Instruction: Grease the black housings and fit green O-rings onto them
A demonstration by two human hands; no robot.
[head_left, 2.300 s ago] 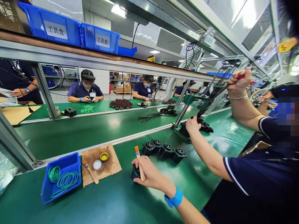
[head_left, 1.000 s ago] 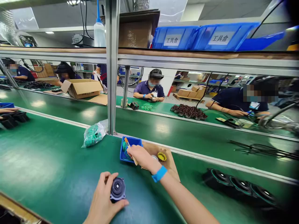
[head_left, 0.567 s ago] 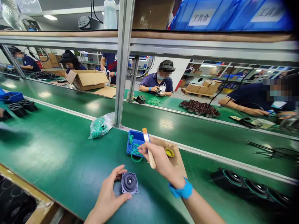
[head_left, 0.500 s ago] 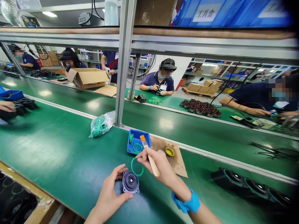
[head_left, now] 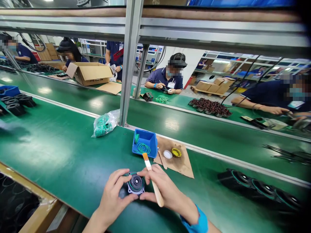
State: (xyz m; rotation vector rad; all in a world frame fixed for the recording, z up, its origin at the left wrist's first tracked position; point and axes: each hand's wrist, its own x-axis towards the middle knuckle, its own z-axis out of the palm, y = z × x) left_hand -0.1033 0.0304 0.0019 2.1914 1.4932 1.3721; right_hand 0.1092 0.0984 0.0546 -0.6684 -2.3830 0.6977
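A round dark part (head_left: pixel 136 183) with a pale flanged rim lies on the green table in front of me. Around its top runs a green ring (head_left: pixel 130 185). My left hand (head_left: pixel 115 191) grips the part from the left, thumb at the lower edge. From the right, my right hand (head_left: pixel 161 186) touches the part with fingertips and thumb, and it also holds a wooden-handled brush (head_left: pixel 155 187), orange bristles pointing up. Beyond my hands is a blue bin (head_left: pixel 152 144) with green rings (head_left: pixel 143 148) inside.
Cardboard (head_left: pixel 187 163) carries a yellow-rimmed pot (head_left: pixel 176 152), a white lid (head_left: pixel 167 154) and another brush. A bag of green rings (head_left: pixel 103 125) lies by the metal post (head_left: pixel 128 64). Black parts (head_left: pixel 262 187) stand at right. Several people work beyond the table.
The green ring has moved from beside the dark part onto it. My right hand has come down and left to the part, brush still held. The view has tilted down slightly.
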